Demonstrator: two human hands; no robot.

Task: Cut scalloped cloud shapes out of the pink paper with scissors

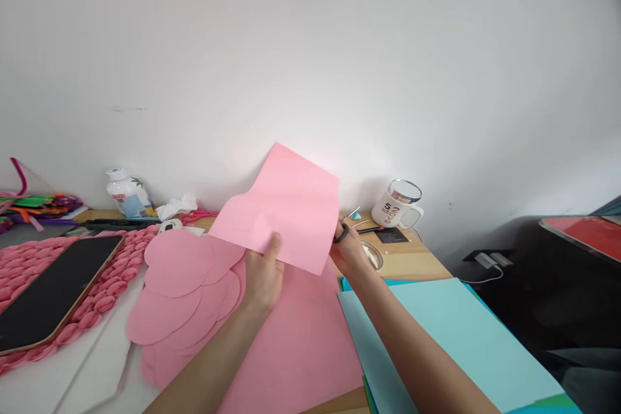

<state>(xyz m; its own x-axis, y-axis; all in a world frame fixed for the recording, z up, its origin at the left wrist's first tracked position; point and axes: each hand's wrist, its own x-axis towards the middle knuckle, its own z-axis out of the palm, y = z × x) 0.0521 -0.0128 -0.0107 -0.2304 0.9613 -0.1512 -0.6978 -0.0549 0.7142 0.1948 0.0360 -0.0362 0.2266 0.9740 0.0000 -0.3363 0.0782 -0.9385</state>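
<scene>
My left hand [263,277] grips the lower edge of a pink sheet of paper [301,207], thumb on top. The sheet is raised off the table, and its left side has an uneven edge. At the sheet's right edge, my right hand [348,251] is closed around the dark handles of a pair of scissors [342,233]. The scissor blades are mostly hidden. Below the raised sheet lies a larger pink sheet [301,343]. Left of it rests a pile of cut pink paper pieces [167,314] with rounded edges.
A phone [58,291] lies on a pink braided mat [104,284] at left. Behind stand a white bottle [129,193] and crumpled tissue [177,206]. At right are light blue sheets [456,336], a white mug [395,205] and a cable [376,255]. The wall [310,45] rises close behind.
</scene>
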